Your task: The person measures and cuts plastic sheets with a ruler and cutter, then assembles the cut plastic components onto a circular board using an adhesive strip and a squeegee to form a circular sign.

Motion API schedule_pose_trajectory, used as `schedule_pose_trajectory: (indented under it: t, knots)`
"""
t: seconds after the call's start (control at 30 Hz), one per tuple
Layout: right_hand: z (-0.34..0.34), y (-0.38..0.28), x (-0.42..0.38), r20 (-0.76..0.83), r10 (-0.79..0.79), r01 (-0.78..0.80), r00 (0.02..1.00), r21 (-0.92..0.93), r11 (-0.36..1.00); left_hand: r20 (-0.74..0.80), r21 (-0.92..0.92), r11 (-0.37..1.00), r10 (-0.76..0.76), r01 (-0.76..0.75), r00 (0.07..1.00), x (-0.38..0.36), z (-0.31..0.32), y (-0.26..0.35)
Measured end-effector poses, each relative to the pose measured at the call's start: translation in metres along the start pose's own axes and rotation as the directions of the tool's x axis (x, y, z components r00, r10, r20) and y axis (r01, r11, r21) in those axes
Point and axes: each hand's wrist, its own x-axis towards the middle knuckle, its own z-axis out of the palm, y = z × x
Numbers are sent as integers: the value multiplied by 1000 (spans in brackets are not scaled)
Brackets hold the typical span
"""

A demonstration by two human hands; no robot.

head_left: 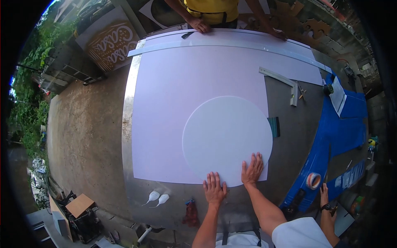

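Observation:
A large round white disc (225,138) lies on a big pale sheet (165,124) spread over the metal worktable. My left hand (215,189) rests flat on the disc's near edge with its fingers spread. Further right, my right hand (252,168) presses flat near the disc's lower right edge, fingers apart. Neither hand grips anything. A dark teal block (274,127) sits just beyond the disc's right side. Left of my left hand, on the bare table, are two small white bulb-shaped bottles (153,196) with thin tips.
Across the table, a person in yellow has both hands (199,25) at a narrow strip's edge, behind a long straightedge (231,47). An L-shaped square (281,79) lies right. Blue sheeting (343,128) carries a tape roll (313,181). Another person's watch-wearing hand (324,196) is lower right.

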Motion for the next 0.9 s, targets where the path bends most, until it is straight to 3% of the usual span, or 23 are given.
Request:
schedule_pose_trajectory:
  t: [0.9]
  knots:
    - [3,1,3,43,2,0,999,-29,1000,57,13,999,30,-31,998,-2,9,-3]
